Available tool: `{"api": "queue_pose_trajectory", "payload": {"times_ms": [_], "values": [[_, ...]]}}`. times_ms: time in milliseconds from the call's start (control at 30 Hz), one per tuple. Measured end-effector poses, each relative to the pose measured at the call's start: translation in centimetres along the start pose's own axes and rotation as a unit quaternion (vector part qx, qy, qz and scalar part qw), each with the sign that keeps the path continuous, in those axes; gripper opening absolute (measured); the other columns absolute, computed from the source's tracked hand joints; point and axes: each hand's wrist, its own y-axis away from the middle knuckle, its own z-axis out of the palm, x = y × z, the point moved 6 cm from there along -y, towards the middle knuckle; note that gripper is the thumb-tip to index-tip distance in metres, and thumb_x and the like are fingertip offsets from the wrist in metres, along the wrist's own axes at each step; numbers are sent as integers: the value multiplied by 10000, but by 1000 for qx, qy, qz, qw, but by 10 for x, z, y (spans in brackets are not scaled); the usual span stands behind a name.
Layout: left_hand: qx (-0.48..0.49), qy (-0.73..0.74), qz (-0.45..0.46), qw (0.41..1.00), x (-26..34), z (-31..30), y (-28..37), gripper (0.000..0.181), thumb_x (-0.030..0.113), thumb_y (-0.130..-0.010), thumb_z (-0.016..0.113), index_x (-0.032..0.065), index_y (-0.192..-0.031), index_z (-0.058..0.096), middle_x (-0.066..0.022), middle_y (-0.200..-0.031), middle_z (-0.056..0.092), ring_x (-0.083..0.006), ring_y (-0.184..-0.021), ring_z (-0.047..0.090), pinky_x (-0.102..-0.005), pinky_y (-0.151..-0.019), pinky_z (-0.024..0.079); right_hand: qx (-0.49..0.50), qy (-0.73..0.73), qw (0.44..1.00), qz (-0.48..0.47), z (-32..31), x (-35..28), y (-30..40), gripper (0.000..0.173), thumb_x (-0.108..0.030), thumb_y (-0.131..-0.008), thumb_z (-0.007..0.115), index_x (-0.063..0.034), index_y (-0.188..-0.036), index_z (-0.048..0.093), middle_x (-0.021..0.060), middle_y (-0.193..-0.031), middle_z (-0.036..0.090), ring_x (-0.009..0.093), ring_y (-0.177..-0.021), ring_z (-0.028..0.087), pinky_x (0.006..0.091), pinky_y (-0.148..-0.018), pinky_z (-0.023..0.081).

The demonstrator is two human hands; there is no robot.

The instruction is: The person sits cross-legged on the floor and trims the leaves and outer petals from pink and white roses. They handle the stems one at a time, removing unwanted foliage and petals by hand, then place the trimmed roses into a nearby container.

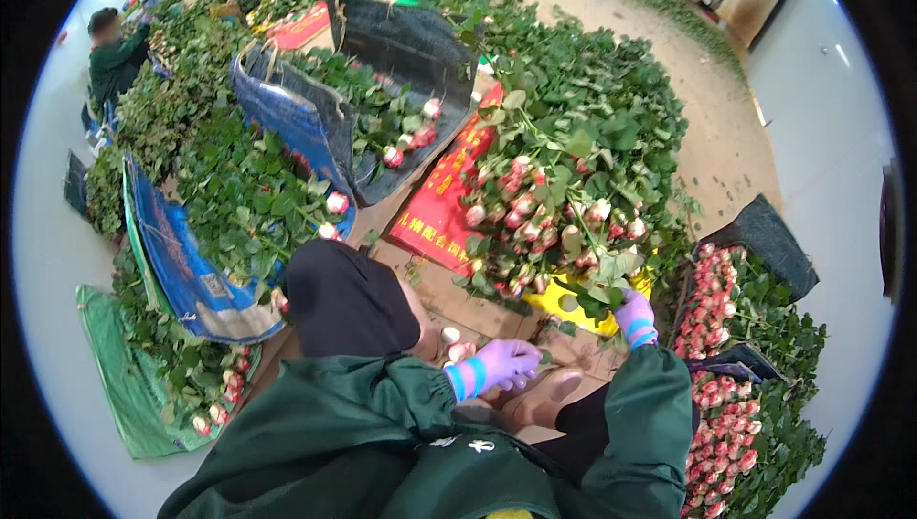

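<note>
Both of my hands wear purple gloves with blue bands at the wrists. My right hand (pixel 634 310) is at the lower edge of the rose pile, against the leaves of a rose stem (pixel 589 225); its fingers are partly hidden, so its hold cannot be made out. Pink and white roses (pixel 523 211) lie heaped in front of me on a red printed sack (pixel 437 214) and a yellow sheet (pixel 566 304). My left hand (pixel 512 363) is above my shoe, fingers bent, and whether it holds anything small is unclear. Loose rose heads (pixel 458 347) lie beside it on the floor.
Woven sacks, one blue (pixel 208 283), one black (pixel 408 39) and one green (pixel 118 376), hold leafy roses to the left. Packed pink rose heads (pixel 720 419) are close on the right. A person (pixel 114 60) in dark green stands at the far left beside more foliage.
</note>
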Motion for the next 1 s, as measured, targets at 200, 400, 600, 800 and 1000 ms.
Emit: {"api": "queue_pose_trajectory", "payload": {"times_ms": [200,400,600,800,1000], "values": [[30,34,-29,999,-11,-18,-4,262,279,-850,514,126,-1061,536,-4,-825,578,-86,-582,545,-189,-479,423,-45,58,997,31,62,89,20,221,-171,-733,564,-156,-933,656,117,-876,632,285,-849,596,343,-763,458],[72,11,-26,997,-4,-23,-6,269,279,-843,526,102,-1044,545,-15,-808,586,-92,-598,564,-195,-484,435,-142,184,972,45,93,81,30,245,-180,-717,560,-163,-946,645,132,-932,615,292,-902,579,379,-788,457],[88,33,-46,994,-3,-28,-11,256,246,-851,517,78,-1042,542,-19,-811,598,-86,-593,574,-191,-463,412,-166,299,940,0,130,69,33,229,-176,-776,474,-115,-920,641,139,-893,620,269,-878,592,362,-747,449],[110,29,-79,990,-8,-34,-20,248,228,-856,510,88,-1060,530,-26,-821,601,-83,-573,571,-185,-436,395,-187,342,921,4,140,59,37,203,-152,-747,483,-126,-861,649,123,-834,638,268,-840,608,370,-704,468],[104,36,-97,989,-6,-31,-23,264,240,-856,512,92,-1074,529,-29,-849,604,-94,-634,589,-195,-504,431,-180,320,930,14,154,73,41,192,-133,-726,484,-101,-803,656,134,-813,633,288,-810,611,404,-647,460]]}}
